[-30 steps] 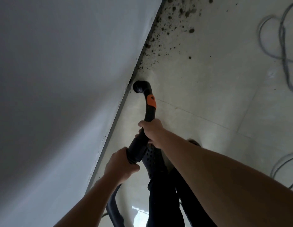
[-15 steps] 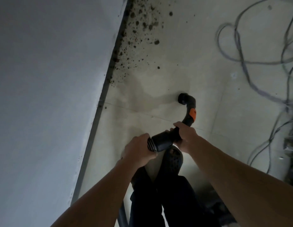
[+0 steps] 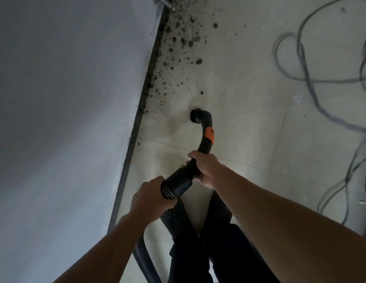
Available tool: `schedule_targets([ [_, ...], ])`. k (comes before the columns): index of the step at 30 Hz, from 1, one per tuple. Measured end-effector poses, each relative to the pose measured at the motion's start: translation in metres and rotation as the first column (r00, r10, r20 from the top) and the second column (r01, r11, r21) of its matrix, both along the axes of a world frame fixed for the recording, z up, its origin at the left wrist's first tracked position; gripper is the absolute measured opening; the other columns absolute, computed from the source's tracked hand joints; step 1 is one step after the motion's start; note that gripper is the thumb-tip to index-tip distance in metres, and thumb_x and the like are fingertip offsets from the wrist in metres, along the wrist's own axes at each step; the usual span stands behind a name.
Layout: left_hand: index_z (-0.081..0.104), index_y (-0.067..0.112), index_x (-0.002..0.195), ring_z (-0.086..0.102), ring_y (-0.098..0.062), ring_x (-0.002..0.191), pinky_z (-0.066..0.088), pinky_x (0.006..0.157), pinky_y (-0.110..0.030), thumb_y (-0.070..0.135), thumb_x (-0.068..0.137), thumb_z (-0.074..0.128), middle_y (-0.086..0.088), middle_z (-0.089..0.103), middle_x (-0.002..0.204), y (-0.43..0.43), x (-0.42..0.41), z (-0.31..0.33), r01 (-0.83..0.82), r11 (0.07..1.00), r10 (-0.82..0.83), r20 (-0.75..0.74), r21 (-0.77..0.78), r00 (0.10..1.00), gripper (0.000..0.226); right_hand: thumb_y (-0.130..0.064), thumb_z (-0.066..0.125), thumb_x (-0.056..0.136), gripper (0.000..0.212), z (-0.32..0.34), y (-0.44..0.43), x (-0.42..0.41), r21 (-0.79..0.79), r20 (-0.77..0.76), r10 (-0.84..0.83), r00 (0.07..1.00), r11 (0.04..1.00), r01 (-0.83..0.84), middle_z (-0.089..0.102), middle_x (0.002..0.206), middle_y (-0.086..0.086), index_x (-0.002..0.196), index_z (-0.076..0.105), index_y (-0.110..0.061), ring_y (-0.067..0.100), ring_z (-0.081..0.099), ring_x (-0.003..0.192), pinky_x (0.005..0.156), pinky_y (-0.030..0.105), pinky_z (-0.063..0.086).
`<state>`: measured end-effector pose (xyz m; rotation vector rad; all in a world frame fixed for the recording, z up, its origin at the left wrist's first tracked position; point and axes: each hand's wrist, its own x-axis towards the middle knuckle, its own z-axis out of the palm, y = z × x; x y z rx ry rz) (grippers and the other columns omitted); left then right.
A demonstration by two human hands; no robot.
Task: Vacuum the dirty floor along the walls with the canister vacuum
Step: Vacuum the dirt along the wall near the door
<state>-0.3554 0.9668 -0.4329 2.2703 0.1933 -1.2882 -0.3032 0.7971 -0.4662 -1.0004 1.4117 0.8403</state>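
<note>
Both hands wrap the black vacuum wand (image 3: 200, 152): left hand (image 3: 150, 198) at cuff, right hand (image 3: 205, 167) ahead; nozzle (image 3: 195, 116) beyond fingers, near dirt (image 3: 176, 50)

Two hands: left (image 3: 151, 198), right (image 3: 206, 167); one vacuum wand (image 3: 203, 139); one hose (image 3: 143, 254); two shoes (image 3: 175, 218).

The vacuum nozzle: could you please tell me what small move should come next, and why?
Probably push the nozzle forward and left into the dirt along the wall: it is just short of the specks, and the left hand and right hand grip the wand.
</note>
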Motion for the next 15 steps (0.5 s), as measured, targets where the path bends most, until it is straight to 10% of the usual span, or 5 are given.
schedule_targets([
  [15, 0.051, 0.022, 0.085, 0.061, -0.022, 0.076, 0.050, 0.064, -0.032, 0.024, 0.068, 0.071, 0.001, 0.062, 0.079, -0.108, 0.075, -0.030, -0.071, 0.997, 0.071, -0.021, -0.038, 0.997, 0.026, -0.005, 0.064, 0.092, 0.029, -0.017, -0.101, 0.076, -0.162, 0.070, 0.016, 0.997, 0.987, -0.004, 0.063, 0.086, 0.013, 0.116, 0.047, -0.005, 0.025, 0.067, 0.067, 0.067, 0.038, 0.061],
])
